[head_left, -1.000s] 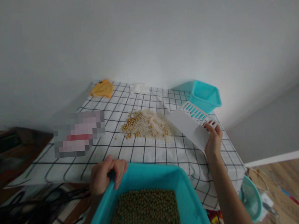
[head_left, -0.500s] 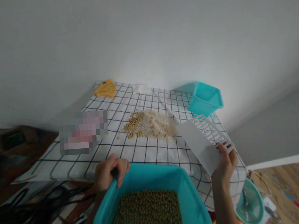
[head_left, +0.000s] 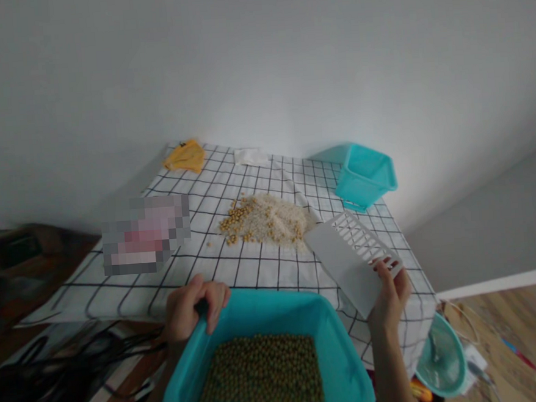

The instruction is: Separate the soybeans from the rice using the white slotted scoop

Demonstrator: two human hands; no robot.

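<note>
My left hand grips the far left rim of a turquoise tub that holds a layer of green beans, close in front of me. My right hand holds a white slotted plastic board by its near right corner, tilted above the table's right part. A pile of white rice mixed with yellow beans lies on the checked tablecloth, just left of the board.
An empty turquoise tub sits tilted at the table's far right corner. A yellow cloth and a white cloth lie at the far edge. A blurred patch covers something at the left. Black cables hang lower left; a teal fan stands on the floor.
My right hand has drawn the white board toward me and lower, away from the far turquoise tub. My left hand keeps its grip on the near tub's rim.
</note>
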